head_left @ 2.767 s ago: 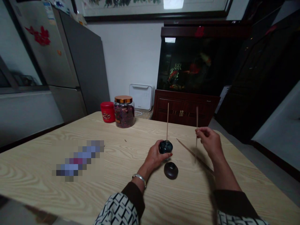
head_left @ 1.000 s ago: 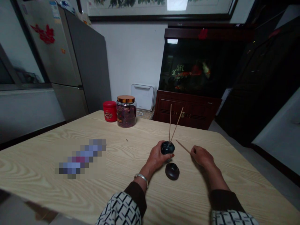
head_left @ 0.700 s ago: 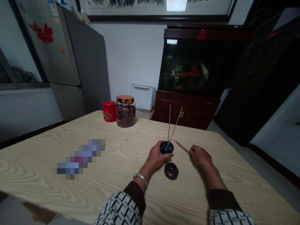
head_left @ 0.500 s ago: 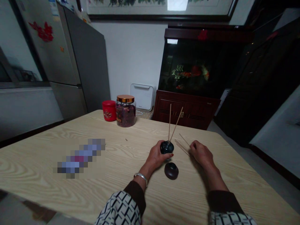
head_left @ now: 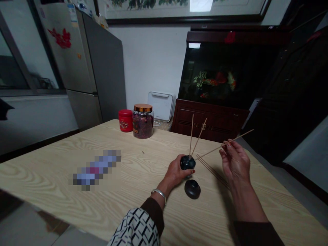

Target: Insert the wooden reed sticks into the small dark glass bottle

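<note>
Gripping the bottle (head_left: 188, 163) on the bench (head_left: 102, 208), the left hand (head_left: 176, 172) has fingers and thumb curled about its side. Two sticks (head_left: 191, 133) stand in the neck, one near upright, one leaning right. Above the bench, to the bottle's right, the right hand (head_left: 237, 162) pinches a third stick (head_left: 214, 150) between thumb and fingers. From where I stand, it slopes down to the bottle's edge; contact cannot be told. Loose sticks (head_left: 212, 171) lie between bottle and right hand. A dark cap (head_left: 192, 189) sits near the bottle.
</note>
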`<state>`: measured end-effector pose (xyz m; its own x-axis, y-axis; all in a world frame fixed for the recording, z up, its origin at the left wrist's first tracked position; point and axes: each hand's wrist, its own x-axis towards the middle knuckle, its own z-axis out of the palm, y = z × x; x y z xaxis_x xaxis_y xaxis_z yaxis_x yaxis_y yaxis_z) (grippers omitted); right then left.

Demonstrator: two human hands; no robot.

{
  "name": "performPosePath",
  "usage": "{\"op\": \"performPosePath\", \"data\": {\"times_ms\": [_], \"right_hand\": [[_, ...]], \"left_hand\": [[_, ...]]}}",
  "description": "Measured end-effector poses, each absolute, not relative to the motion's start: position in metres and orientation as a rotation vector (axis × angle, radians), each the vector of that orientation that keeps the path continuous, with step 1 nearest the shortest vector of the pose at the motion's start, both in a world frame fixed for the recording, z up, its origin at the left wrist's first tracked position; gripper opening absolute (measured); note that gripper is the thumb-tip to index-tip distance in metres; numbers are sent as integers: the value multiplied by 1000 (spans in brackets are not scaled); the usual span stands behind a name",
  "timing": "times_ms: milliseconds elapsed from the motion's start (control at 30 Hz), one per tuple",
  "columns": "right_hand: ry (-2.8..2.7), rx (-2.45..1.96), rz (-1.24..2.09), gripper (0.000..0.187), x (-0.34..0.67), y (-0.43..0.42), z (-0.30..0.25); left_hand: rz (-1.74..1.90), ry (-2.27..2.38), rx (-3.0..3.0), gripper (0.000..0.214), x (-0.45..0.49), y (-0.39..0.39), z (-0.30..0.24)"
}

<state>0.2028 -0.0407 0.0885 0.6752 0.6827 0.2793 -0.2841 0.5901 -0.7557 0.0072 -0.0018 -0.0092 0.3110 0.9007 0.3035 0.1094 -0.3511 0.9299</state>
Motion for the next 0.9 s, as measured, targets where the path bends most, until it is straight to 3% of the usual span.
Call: {"op": "performPosePath", "data": {"times_ms": [367,667,900], "right_hand": [[-895,-826,310,27,172,-32,91],[-1242,-1156,531,34,175,-27,67],[-1603,-1985,96,21,253,-34,28]], "left_hand": [[1141,913,1717,65,6,-3,-7],[1142,921,1733,65,6,-1,-9],[1127,919,1726,65,6,-1,-10]]}}
